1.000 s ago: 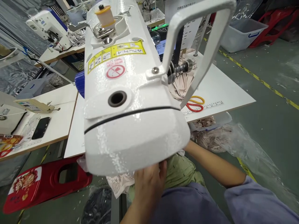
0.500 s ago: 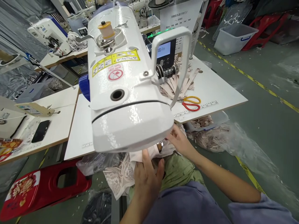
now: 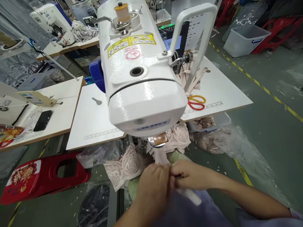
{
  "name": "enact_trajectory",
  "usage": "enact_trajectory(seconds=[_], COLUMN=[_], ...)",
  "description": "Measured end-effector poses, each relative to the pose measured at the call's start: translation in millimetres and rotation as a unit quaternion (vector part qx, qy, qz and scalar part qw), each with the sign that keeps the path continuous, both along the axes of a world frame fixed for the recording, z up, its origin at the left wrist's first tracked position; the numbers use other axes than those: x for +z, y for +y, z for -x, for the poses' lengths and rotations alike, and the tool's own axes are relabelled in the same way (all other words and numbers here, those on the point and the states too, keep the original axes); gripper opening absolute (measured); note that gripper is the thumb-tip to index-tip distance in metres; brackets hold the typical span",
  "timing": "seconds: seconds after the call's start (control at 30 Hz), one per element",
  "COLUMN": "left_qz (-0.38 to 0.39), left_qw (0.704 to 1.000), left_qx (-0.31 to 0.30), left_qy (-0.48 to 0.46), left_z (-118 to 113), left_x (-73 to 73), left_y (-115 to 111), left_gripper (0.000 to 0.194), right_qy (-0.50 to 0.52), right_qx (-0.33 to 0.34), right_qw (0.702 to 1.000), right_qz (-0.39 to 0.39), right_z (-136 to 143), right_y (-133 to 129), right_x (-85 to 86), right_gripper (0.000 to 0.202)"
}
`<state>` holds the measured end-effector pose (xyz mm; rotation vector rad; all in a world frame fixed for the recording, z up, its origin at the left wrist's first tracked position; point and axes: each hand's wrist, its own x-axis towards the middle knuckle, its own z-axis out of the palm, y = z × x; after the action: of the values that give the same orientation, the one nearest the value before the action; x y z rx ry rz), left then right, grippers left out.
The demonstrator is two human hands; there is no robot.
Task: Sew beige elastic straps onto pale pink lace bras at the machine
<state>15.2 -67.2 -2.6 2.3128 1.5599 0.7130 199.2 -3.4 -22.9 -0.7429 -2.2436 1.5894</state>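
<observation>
A pale pink lace bra (image 3: 131, 162) hangs below the sewing machine head (image 3: 148, 105), one part left of my hands and another lace part right of the machine's metal plate. A pale fabric band runs from under the machine down to my hands. My left hand (image 3: 155, 183) is closed on this band, its fingertips hidden and slightly blurred. Touching it, my right hand (image 3: 193, 173) pinches the band between thumb and fingers. A loose pale strip end (image 3: 193, 197) sticks out below the right hand. The needle area is hidden by the machine head.
Red-and-yellow scissors (image 3: 197, 102) and pale straps (image 3: 193, 75) lie on the right of the white table (image 3: 227, 90). A small grey tool (image 3: 97, 101) rests on its left. A red stool (image 3: 47, 178) stands lower left; a bin of fabric pieces (image 3: 204, 123) is under the right edge.
Both hands have drawn down and together from beneath the machine head, pulling the pale band toward my lap. The view has shifted, showing more of the left tabletop.
</observation>
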Motion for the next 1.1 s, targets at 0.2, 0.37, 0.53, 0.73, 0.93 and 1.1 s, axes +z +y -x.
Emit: enact_trajectory(seconds=[0.2,0.37,0.53,0.73,0.93,1.1], left_qz=[0.484,0.576,0.477,0.328,0.296,0.333], left_qw=[0.787,0.583,0.691,0.858,0.877,0.838], left_qx=[0.101,0.088,0.114,0.120,0.151,0.190], left_qy=[-0.370,-0.566,-0.531,-0.377,-0.346,-0.389], left_z=[23.4,23.2,19.2,19.0,12.9,14.7], left_x=[-25.7,-31.8,-27.8,-20.1,-26.1,-45.5], left_y=[35.4,34.2,24.4,21.5,22.0,28.4], left_gripper=[0.050,0.054,0.049,0.039,0.038,0.050], right_qy=[-0.031,0.036,0.039,-0.004,0.017,0.030], right_qx=[-0.147,-0.168,-0.246,-0.261,-0.270,-0.201], right_qw=[0.880,0.854,0.864,0.906,0.891,0.885], right_qz=[-0.450,-0.491,-0.437,-0.332,-0.365,-0.420], right_z=[25.3,25.6,20.9,28.0,37.9,25.4], right_y=[12.1,19.7,8.4,0.5,-4.4,6.4], right_x=[-30.0,-34.2,-29.3,-31.1,-34.2,-48.6], right_gripper=[0.024,0.016,0.017,0.030,0.022,0.020])
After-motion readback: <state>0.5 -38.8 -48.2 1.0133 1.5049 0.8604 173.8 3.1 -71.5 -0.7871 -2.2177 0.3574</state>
